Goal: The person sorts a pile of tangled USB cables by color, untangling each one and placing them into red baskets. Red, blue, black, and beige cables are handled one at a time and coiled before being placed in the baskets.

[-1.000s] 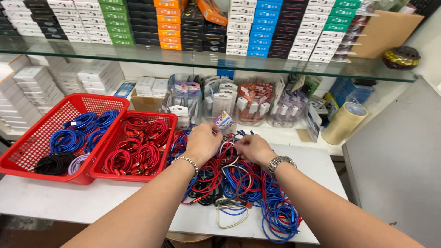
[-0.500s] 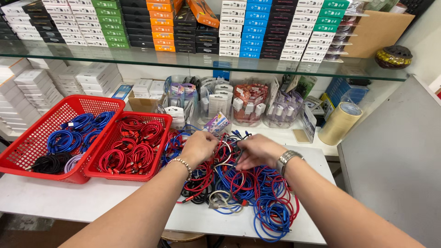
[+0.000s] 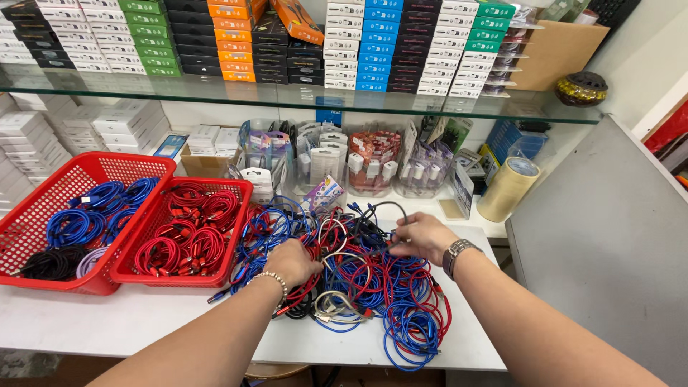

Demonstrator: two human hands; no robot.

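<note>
White counter (image 3: 129, 322) running left to right, glass shelf (image 3: 287, 97) above it stacked with small boxes (image 3: 401, 43) in white, green, black, orange and blue. Grey panel (image 3: 609, 244) standing at the counter's right edge.

Two red baskets side by side at the left end. Larger basket (image 3: 43, 208), nearest the left edge: blue coiled cables at the back, a black coil and a pale one at the front. Smaller basket (image 3: 236, 215), touching it on the right: red coiled cables only. Clear tubs (image 3: 373, 161) along the back edge, holding small packaged items; a roll of tan tape (image 3: 507, 188) near the back right corner.

Loose heap of cables (image 3: 358, 287) at the middle of the counter, spreading toward the front edge: blue, red, black and a few pale ones, tangled. Left hand (image 3: 292, 262) pressed down into the heap's left side, fingers curled closed among red and blue strands; which one is gripped, cannot tell. Right hand (image 3: 424, 236) at the heap's back right, fingers pinched on a thin black cable (image 3: 390, 208) looping upward.

Compared with half a second ago: hands drawn further apart, left one lower into the heap, right one now lifting the black loop; baskets unmoved.
</note>
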